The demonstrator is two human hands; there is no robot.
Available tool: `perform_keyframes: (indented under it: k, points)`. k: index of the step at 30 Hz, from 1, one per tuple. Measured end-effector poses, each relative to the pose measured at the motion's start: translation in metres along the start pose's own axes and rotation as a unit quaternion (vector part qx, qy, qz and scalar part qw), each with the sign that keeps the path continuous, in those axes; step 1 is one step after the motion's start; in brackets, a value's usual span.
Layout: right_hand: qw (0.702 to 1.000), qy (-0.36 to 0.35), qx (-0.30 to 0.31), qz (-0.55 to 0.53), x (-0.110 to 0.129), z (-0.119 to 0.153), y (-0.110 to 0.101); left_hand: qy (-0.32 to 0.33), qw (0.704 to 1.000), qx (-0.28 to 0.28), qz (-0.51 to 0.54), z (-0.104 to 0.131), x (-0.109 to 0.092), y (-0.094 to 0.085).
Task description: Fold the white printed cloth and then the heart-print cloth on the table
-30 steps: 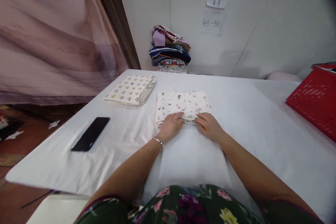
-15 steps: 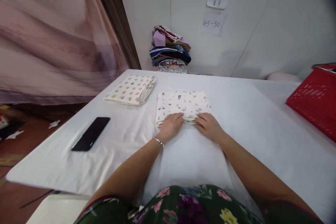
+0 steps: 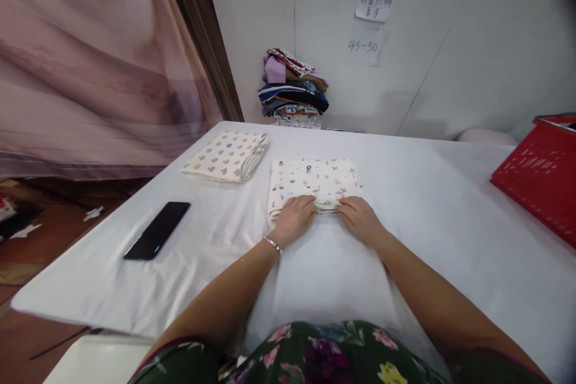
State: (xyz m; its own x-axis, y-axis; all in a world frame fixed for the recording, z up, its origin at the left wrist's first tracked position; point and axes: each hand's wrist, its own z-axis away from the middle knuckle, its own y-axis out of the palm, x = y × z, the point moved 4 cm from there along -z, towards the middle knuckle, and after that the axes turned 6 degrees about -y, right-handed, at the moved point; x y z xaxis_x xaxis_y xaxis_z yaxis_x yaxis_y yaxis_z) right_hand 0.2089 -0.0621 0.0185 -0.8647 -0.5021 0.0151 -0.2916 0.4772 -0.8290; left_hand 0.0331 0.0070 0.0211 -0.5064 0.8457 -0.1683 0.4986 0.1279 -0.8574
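A folded white cloth point(image 3: 312, 177) with small printed figures lies flat in front of me, its layered near edge facing my body. My left hand point(image 3: 294, 218) grips that edge left of its middle, thumb side inward. On the right part of the same edge, my right hand point(image 3: 361, 219) has its fingers on top and its thumb at the layers. Both hands are closed on the cloth, with a short stretch of edge showing between them. Farther left rests another folded cloth point(image 3: 227, 156), cream with grey prints, untouched.
A black phone point(image 3: 157, 231) lies on the white-covered table point(image 3: 432, 192) at left. A red basket point(image 3: 540, 171) stands at the right edge. Behind the table is a stack of folded fabrics point(image 3: 294, 87) against the wall. A pink curtain point(image 3: 99, 66) hangs at left.
The whole view has shifted slightly, so things appear a little lower. Both hands keep their hold on the cloth's near edge, with hardly any movement.
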Motion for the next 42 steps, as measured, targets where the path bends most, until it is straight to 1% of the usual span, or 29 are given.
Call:
perform_keyframes:
  k: [3,8,11,15,18,22,27,32,35,39,42]
  points:
    - [1.000,-0.001,-0.002,0.007,0.0009,-0.0005,-0.0008,0.000,1.000,-0.011,0.006,-0.0008,-0.0003,-0.0019]
    - [0.999,-0.010,-0.037,0.015,0.0011,0.0008,-0.0009,0.010,1.000,0.007,0.009,0.0002,0.0002,0.0000]
    - [0.998,-0.014,-0.056,0.016,0.0004,0.0016,-0.0005,0.002,1.000,0.011,-0.003,-0.0004,0.0008,0.0014]
    - [0.998,-0.008,-0.063,0.006,-0.0005,0.0015,0.0000,-0.008,1.000,0.000,-0.001,-0.0023,0.0006,0.0007]
    - [0.998,0.000,-0.058,0.000,-0.0007,0.0016,0.0008,-0.011,1.000,0.002,-0.002,-0.0033,0.0003,0.0003]
    - [0.999,0.009,-0.053,-0.003,-0.0013,0.0026,0.0021,-0.018,1.000,0.019,0.002,-0.0031,0.0006,0.0006]
    - [0.998,0.009,-0.056,-0.003,-0.0015,0.0032,0.0017,-0.014,1.000,0.012,-0.004,-0.0012,-0.0001,-0.0004]
    - [0.999,0.007,-0.045,0.005,-0.0006,0.0019,0.0003,-0.026,0.999,0.018,-0.014,-0.0015,0.0014,-0.0013]
    - [1.000,0.013,-0.025,0.005,-0.0015,0.0023,0.0016,-0.028,0.999,0.016,-0.025,-0.0026,0.0021,-0.0009]
    - [0.999,0.025,0.018,0.013,-0.0029,0.0038,0.0067,-0.005,0.999,0.019,-0.035,-0.0032,0.0015,0.0010]
    - [0.999,0.036,0.018,0.029,-0.0041,0.0049,0.0086,0.009,0.999,0.023,-0.041,-0.0025,0.0014,0.0027]
